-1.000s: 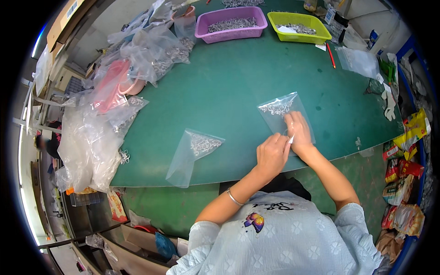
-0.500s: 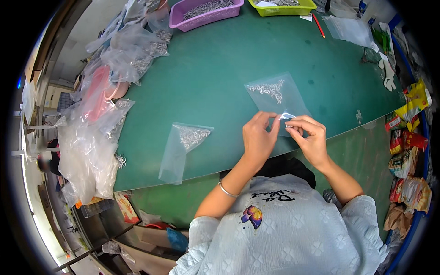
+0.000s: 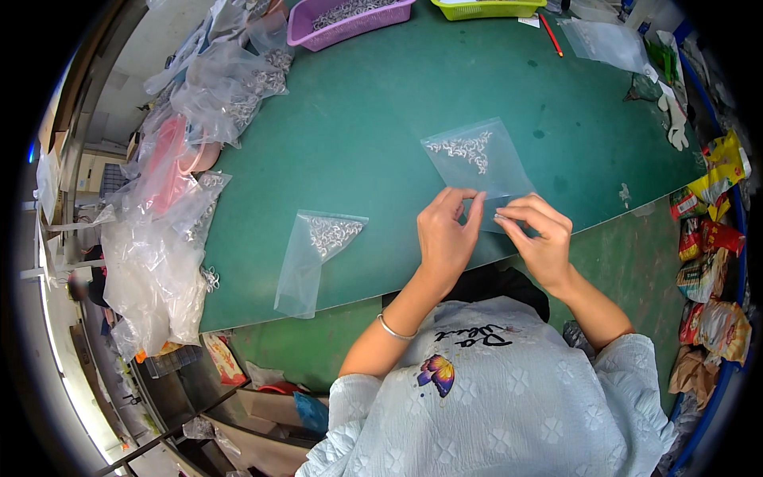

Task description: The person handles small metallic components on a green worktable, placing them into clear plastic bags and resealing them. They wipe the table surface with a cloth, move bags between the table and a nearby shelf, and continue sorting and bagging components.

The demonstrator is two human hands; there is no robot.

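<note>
A clear plastic bag [image 3: 509, 163] lies on the green table in front of me, with many small silvery metal pieces [image 3: 473, 149] gathered at its far end. My left hand [image 3: 447, 238] pinches the bag's near edge between thumb and forefinger. Close by on the right, my right hand [image 3: 544, 238] is closed at the fingertips beside the same edge. A tiny pale bit shows at those fingertips, too small to name. Left of my hands lies a second clear bag [image 3: 298, 278], folded over, with similar metal pieces in its upper part.
Plastic bags [image 3: 159, 262] of metal parts crowd the table's left side around a pink container [image 3: 199, 157]. A purple basket [image 3: 350, 36] and a yellow-green basket [image 3: 489, 9] stand at the back. A red pencil [image 3: 551, 36], flat bags [image 3: 608, 44] and a white glove [image 3: 675, 123] lie right.
The view has shifted slightly. Both hands stay at the bag's near edge, and the right fingertips have moved only a little. The bright glare on the bag between the hands has gone.
</note>
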